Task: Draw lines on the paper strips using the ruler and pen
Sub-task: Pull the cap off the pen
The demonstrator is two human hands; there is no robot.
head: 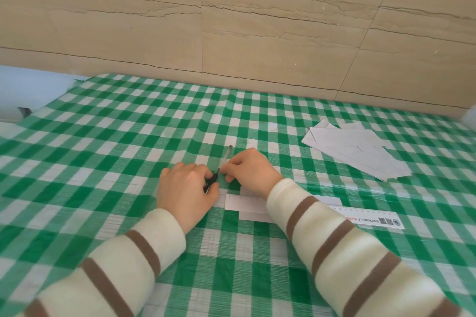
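Both hands meet at the middle of the table on a pen. My right hand (251,170) pinches the pen's clear barrel (226,156), which points away from me. My left hand (186,188) grips the black cap end (211,180) of the same pen. A clear plastic ruler (365,217) lies flat just near my hands, partly under my right sleeve, with printing and QR codes at its right end. A white paper strip (247,204) lies beneath the ruler's left part. A pile of white paper strips (358,148) lies at the right.
A green and white checked cloth (128,136) covers the table. A beige tiled wall (231,33) rises right behind the table's far edge. The cloth's left edge drops off near a pale blue surface (31,90).
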